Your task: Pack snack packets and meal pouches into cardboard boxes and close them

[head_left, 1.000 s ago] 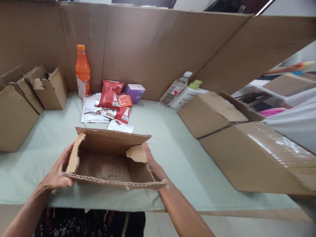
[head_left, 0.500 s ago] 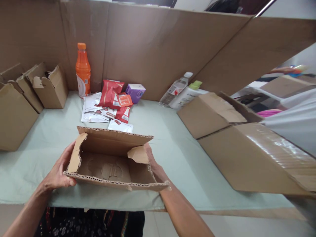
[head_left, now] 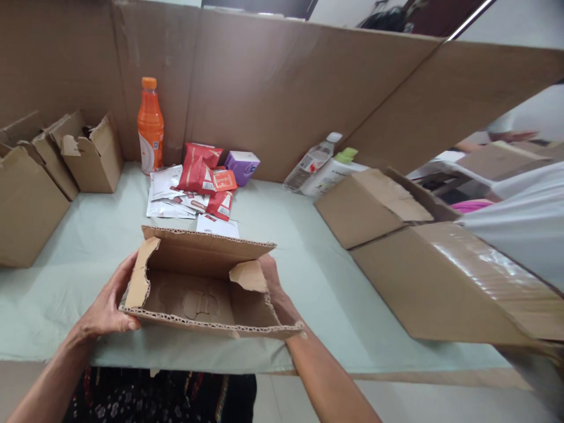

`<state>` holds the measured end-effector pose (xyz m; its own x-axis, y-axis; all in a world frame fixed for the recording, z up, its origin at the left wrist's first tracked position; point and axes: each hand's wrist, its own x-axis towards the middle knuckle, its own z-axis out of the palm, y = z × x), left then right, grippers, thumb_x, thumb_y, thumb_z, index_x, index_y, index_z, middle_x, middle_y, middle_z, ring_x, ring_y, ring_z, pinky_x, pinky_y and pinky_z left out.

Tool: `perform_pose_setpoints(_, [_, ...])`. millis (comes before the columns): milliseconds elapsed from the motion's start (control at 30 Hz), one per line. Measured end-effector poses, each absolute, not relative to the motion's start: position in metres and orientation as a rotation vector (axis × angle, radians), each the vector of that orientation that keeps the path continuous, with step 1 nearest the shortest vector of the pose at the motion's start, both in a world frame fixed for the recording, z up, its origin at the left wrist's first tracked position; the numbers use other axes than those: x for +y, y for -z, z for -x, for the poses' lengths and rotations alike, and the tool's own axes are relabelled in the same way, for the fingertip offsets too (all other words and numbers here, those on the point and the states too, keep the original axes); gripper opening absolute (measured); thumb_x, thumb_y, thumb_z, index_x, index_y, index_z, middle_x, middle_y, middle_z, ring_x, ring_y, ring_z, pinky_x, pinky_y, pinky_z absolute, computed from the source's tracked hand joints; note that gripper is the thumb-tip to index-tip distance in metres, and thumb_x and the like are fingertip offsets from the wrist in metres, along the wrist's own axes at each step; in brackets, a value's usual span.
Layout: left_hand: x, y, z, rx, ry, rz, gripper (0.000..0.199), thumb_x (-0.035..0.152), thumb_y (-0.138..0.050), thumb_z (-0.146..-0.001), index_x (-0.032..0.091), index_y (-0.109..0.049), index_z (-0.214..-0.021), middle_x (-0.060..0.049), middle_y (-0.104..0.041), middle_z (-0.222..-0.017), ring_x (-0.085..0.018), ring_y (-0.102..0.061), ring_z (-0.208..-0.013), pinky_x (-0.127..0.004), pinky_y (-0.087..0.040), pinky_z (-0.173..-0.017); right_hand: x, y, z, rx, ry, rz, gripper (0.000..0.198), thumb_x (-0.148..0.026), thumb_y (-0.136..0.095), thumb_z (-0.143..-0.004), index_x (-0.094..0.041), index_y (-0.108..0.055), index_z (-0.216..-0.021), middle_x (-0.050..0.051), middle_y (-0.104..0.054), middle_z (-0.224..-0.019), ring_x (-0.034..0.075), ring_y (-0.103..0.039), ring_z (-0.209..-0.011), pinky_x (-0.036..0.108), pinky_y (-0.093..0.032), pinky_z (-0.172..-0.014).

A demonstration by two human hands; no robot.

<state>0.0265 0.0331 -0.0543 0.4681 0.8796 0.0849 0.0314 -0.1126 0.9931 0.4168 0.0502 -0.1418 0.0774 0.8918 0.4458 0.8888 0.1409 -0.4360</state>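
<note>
Between my two hands is a small open cardboard box [head_left: 189,326] with torn flaps, its inside bare down to a round die-cut mark. My left hand [head_left: 108,305] grips its left end, thumb along the near edge. Against the right end lies my right hand [head_left: 277,291], its fingers partly hidden behind the box. Just beyond are white sachets [head_left: 170,205] and red packets [head_left: 200,167] in a loose pile. A purple box [head_left: 241,168] sits by the pile, and an orange drink bottle [head_left: 150,126] stands upright to its left.
Cardboard boxes [head_left: 30,205] stand at the left and larger ones [head_left: 423,282] at the right. A clear bottle [head_left: 311,164] and a white bottle with a green cap [head_left: 328,176] lean at the back. A cardboard wall [head_left: 282,88] closes the far side. Another person's hand [head_left: 522,136] shows at far right.
The view has shifted slightly. Both hands keep their hold on the cardboard box, which has hardly moved. At far right the other person's hand has changed position.
</note>
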Motion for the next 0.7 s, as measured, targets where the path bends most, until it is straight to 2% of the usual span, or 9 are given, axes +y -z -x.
perform_pose_setpoints(100, [0.033,0.058,-0.025,0.818,-0.894,-1.499,0.132,0.083,-0.089,-0.054,0.031,-0.036,-0.164,-0.012,-0.037,-0.171,-0.047,-0.029,-0.158,-0.056,-0.030,-0.129,0.048,0.136,-0.417,-1.602,-0.106,1.645,0.034,-0.032,-0.043,-0.094,-0.022,-0.074,-0.104,0.009,-0.079,-0.101,0.027,-0.073,-0.094,0.039,-0.060,-0.081])
perform_pose_setpoints(233, [0.034,0.061,-0.023,0.810,-0.881,-1.514,0.132,0.083,-0.089,-0.053,0.031,-0.038,-0.163,-0.012,-0.037,-0.171,-0.047,-0.030,-0.157,-0.055,-0.030,-0.129,0.043,0.126,-0.415,-1.459,-0.231,1.559,0.032,-0.038,-0.047,-0.092,-0.022,-0.073,-0.101,0.008,-0.080,-0.101,0.025,-0.074,-0.093,0.038,-0.060,-0.081])
perform_pose_setpoints(333, [0.034,0.063,-0.023,0.805,-0.892,-1.534,0.130,0.084,-0.088,-0.055,0.031,-0.038,-0.163,-0.011,-0.038,-0.171,-0.047,-0.031,-0.157,-0.056,-0.031,-0.129,0.043,0.118,-0.412,-1.410,-0.304,1.509,0.029,-0.039,-0.051,-0.090,-0.021,-0.072,-0.096,0.008,-0.080,-0.101,0.026,-0.074,-0.094,0.039,-0.060,-0.082])
perform_pose_setpoints(467, [0.033,0.067,-0.023,0.799,-0.895,-1.522,0.133,0.086,-0.087,-0.054,0.029,-0.038,-0.163,-0.012,-0.037,-0.171,-0.049,-0.027,-0.158,-0.060,-0.028,-0.130,0.047,0.099,-0.408,-1.407,-0.381,1.451,0.022,-0.043,-0.061,-0.085,-0.023,-0.068,-0.079,0.008,-0.080,-0.097,0.026,-0.074,-0.090,0.038,-0.059,-0.081])
perform_pose_setpoints(567, [0.033,0.070,-0.021,0.788,-0.891,-1.523,0.131,0.086,-0.086,-0.055,0.030,-0.037,-0.163,-0.011,-0.034,-0.172,-0.049,-0.026,-0.158,-0.060,-0.027,-0.130,0.054,0.080,-0.407,-1.419,-0.414,1.420,0.027,-0.047,-0.067,-0.085,-0.023,-0.066,-0.072,0.008,-0.080,-0.095,0.024,-0.073,-0.087,0.036,-0.058,-0.080])
perform_pose_setpoints(700, [0.032,0.072,-0.020,0.759,-0.893,-1.544,0.127,0.084,-0.086,-0.058,0.033,-0.036,-0.163,-0.009,-0.033,-0.173,-0.047,-0.028,-0.157,-0.059,-0.026,-0.131,0.069,0.054,-0.412,-1.419,-0.387,1.385,0.031,-0.050,-0.069,-0.086,-0.022,-0.068,-0.071,0.009,-0.080,-0.095,0.024,-0.072,-0.089,0.038,-0.056,-0.086])
